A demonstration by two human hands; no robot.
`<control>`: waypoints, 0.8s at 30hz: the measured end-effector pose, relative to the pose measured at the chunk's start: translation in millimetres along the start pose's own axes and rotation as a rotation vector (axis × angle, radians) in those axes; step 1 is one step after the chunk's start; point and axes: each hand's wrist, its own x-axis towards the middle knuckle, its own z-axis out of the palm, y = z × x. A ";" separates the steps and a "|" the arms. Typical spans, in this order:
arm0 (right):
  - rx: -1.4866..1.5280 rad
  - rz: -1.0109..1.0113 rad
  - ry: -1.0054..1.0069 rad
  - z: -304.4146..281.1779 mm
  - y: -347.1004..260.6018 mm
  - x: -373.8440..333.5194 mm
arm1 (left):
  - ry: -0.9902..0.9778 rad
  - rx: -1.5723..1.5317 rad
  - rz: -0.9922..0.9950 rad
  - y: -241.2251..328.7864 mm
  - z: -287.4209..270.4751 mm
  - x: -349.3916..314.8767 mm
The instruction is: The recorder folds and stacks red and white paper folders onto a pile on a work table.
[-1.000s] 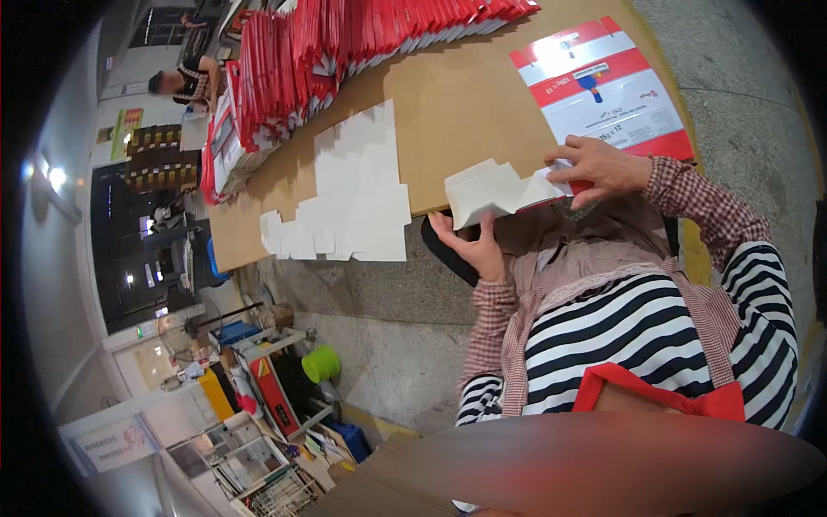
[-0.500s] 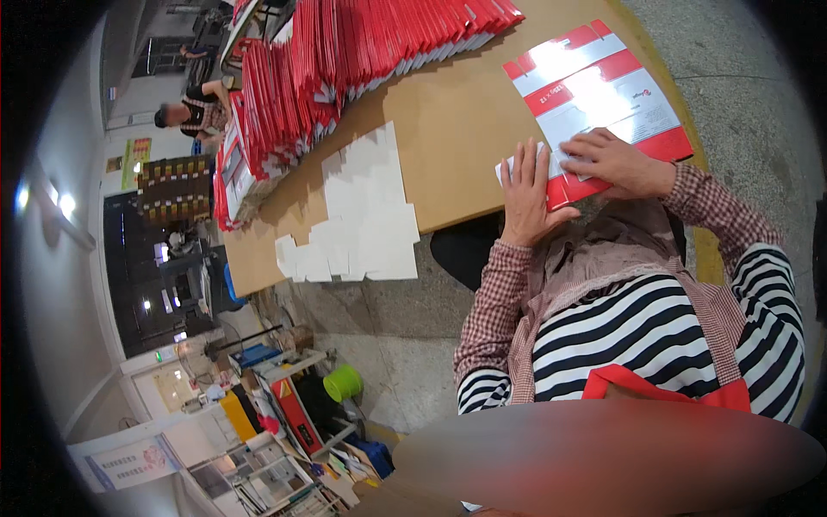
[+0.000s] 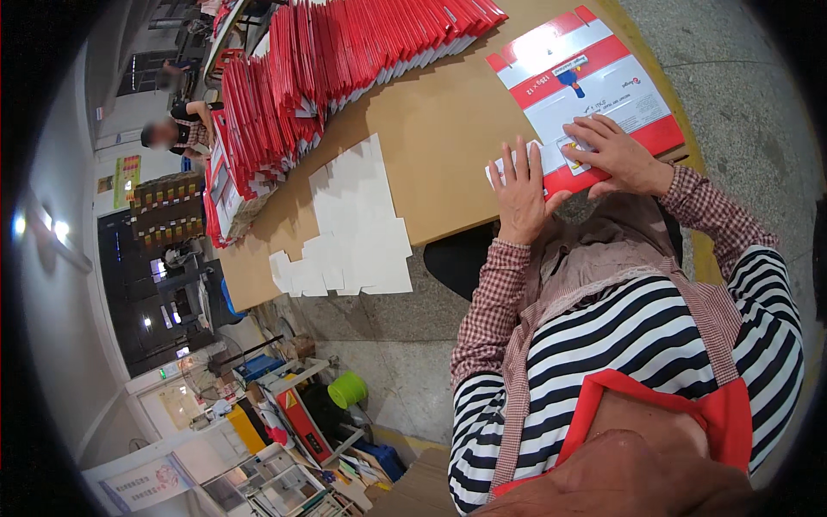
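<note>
A flattened red and white printed carton [image 3: 607, 82] lies on the table's right end, close in front of my body. My left hand [image 3: 523, 194] rests over its near left corner, fingers stretched out and slightly apart, with a white flap under the fingertips. To the right, my right hand [image 3: 622, 159] presses on the carton's near part, its fingers spread over the printed panel. Neither hand is wrapped round anything. The flap's far side is partly hidden beneath the fingers.
Many folded red and white cartons [image 3: 345, 65] stand in a long row along the table's far left side. White blank card sheets [image 3: 357, 228] overlap on the brown tabletop [image 3: 435, 146]. Another person [image 3: 185, 129] is beyond the row. A cluttered shelf cart [image 3: 301, 414] stands at lower left.
The whole view has shifted slightly. My right hand's fingers have straightened and lie flatter on the carton. My left hand has stayed at the carton's near left corner.
</note>
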 end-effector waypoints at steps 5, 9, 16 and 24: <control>0.037 -0.058 -0.005 3.3 23.2 -8.8 | -0.012 0.112 -0.048 4.4 -1.5 13.2; -0.203 0.413 0.325 -17.1 66.3 -61.6 | -0.026 0.069 -0.147 5.6 1.2 38.0; 1.616 0.744 1.197 -7.5 32.9 -63.4 | 0.070 -0.116 -0.117 34.0 29.7 53.1; 1.334 0.587 0.257 -46.9 61.5 -86.1 | 0.649 -0.608 -0.147 68.0 7.2 34.5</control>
